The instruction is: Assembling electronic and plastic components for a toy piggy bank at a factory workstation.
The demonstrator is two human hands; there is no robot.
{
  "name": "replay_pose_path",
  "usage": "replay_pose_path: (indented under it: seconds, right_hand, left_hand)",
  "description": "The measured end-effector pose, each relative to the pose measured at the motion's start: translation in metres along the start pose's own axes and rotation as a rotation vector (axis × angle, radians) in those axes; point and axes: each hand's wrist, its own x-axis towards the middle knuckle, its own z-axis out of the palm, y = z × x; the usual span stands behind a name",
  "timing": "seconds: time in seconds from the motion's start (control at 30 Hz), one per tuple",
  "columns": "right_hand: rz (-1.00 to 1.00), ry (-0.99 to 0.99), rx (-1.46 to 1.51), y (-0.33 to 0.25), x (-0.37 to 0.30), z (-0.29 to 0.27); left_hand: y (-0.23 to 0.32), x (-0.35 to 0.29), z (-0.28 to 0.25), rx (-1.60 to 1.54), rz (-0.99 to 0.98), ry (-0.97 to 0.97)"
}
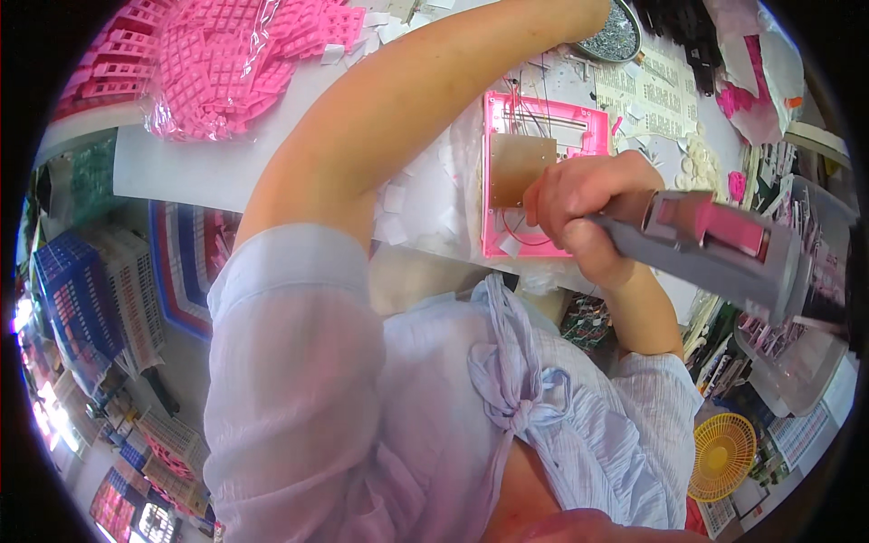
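Observation:
My left arm reaches across the table to a round dish (614, 38) of small metal screws. Only part of my left hand (587, 16) shows at the top edge, beside the dish; its fingers are out of sight. In my right hand (593, 204) is a long grey power tool (715, 249) that looks like an electric screwdriver, its body slanting to the right and its tip not visible. Below that hand lies a pink plastic frame (489, 195) with a brown flat board (518, 167) in it, and thin red and dark wires run out from it.
A clear bag of pink grid-like parts (217, 81) lies at the far left. White paper scraps (391, 226) are strewn near the frame. Black parts (679, 36) and a printed sheet (656, 86) lie at the back right. A yellow basket (722, 457) stands lower right, blue crates (77, 290) at left.

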Motion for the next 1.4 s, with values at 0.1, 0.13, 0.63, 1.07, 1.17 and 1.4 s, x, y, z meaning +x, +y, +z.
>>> replay_pose_path:
  seconds: [0.1, 0.13, 0.63, 1.07, 1.17, 1.4]
  right_hand:
    - [-0.075, -0.038, 0.006, 0.001, 0.006, 0.006]
    - [-0.106, -0.039, 0.028, 0.004, 0.005, 0.006]
    - [-0.214, -0.108, 0.223, -0.027, 0.035, -0.005]
    - [-0.219, 0.106, 0.256, 0.017, 0.049, 0.003]
    - [-0.166, 0.136, 0.196, 0.027, 0.051, 0.005]
    - [-0.148, 0.000, -0.122, 0.030, 0.053, 0.008]
  left_hand:
    - [0.003, 0.002, -0.017, -0.067, -0.026, -0.118]
    - [0.005, -0.005, -0.027, -0.213, -0.058, -0.095]
    - [0.061, -0.235, -0.108, -0.760, -0.070, 0.252]
    - [0.068, -0.253, -0.110, -0.516, -0.153, 0.238]
    - [0.074, -0.263, -0.110, -0.500, -0.094, 0.110]
    - [0.075, -0.265, -0.111, -0.527, -0.107, 0.045]
